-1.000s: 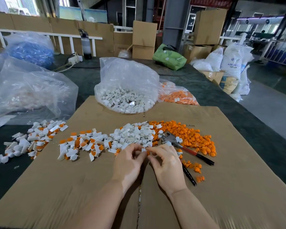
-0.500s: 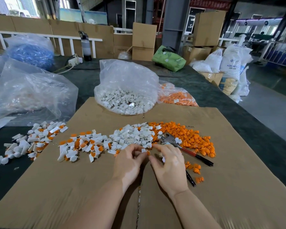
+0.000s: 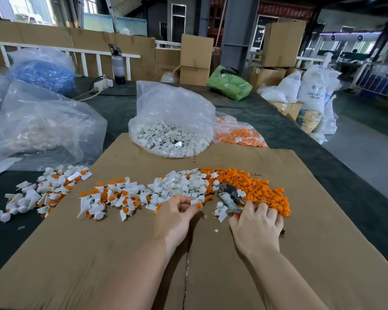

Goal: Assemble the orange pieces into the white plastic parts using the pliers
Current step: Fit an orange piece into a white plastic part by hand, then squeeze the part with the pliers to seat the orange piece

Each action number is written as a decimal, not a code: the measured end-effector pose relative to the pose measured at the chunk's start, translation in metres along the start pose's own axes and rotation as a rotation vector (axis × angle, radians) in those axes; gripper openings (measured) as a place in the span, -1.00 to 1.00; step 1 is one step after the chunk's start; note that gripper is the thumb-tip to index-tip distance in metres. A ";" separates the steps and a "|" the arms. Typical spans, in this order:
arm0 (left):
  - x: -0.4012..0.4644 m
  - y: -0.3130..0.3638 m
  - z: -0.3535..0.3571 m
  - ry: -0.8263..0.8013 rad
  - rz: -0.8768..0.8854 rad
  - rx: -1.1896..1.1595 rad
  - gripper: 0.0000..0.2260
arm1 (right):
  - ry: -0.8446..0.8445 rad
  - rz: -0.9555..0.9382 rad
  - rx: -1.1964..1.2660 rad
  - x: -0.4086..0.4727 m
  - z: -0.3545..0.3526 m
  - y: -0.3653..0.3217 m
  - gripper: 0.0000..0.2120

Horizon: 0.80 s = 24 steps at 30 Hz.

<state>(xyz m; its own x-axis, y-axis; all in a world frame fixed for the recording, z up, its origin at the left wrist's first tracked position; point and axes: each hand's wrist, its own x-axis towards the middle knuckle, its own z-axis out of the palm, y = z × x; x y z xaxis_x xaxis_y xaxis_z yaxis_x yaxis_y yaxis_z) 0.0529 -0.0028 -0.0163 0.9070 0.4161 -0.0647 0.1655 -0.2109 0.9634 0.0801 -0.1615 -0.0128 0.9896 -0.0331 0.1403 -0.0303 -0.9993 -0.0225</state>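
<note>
Orange shows at the tips of the left hand (image 3: 176,214), which pinches one small orange piece (image 3: 199,205), seemingly seated in a white part, just in front of the white parts (image 3: 179,186) heaped mid-cardboard. A second ago both hands met over that piece at the middle; now the right hand (image 3: 257,224) has moved off to the right and come down on the pliers (image 3: 230,198), its fingers curling over the handles beside the loose orange pile (image 3: 262,191). I take that to mean hand-fitting is done and the pressing step comes next: the pliers still have to be lifted and closed on the pair. Whether the right hand already grips the handles or only rests on them I cannot tell, since the hand covers them entirely; only the grey head of the tool shows. How deeply the orange piece sits in its white part is also too small to judge. Finished pairs appear to lie in the mixed pile (image 3: 112,198) on the left side of the cardboard (image 3: 300,253), and behind stand a bag of white parts (image 3: 173,130) and a bag of orange pieces (image 3: 240,133).
</note>
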 end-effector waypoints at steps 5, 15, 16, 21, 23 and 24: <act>0.001 0.008 -0.003 0.013 -0.027 -0.056 -0.92 | 0.021 -0.125 0.079 0.002 -0.021 -0.004 -0.63; 0.011 0.023 -0.017 0.063 -0.143 -0.298 -0.87 | -0.661 -0.147 0.932 -0.006 -0.066 -0.017 -0.73; 0.013 0.022 -0.018 0.075 -0.144 -0.286 -0.87 | -0.724 -0.106 1.002 -0.007 -0.067 -0.019 -0.75; 0.016 0.023 -0.025 0.122 -0.137 -0.276 -0.92 | -0.868 -0.044 1.076 -0.006 -0.069 -0.021 -0.78; 0.016 0.026 -0.025 0.136 -0.129 -0.257 -0.92 | -0.851 -0.053 1.068 -0.006 -0.070 -0.022 -0.78; 0.016 0.027 -0.026 0.139 -0.124 -0.249 -0.91 | -0.846 -0.061 1.064 -0.006 -0.070 -0.022 -0.79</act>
<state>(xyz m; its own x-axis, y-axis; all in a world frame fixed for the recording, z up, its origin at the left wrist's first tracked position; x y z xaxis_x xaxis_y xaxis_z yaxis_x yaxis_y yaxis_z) 0.0620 0.0209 0.0152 0.8214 0.5456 -0.1663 0.1564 0.0649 0.9856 0.0651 -0.1402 0.0564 0.7798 0.4162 -0.4676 -0.2420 -0.4886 -0.8383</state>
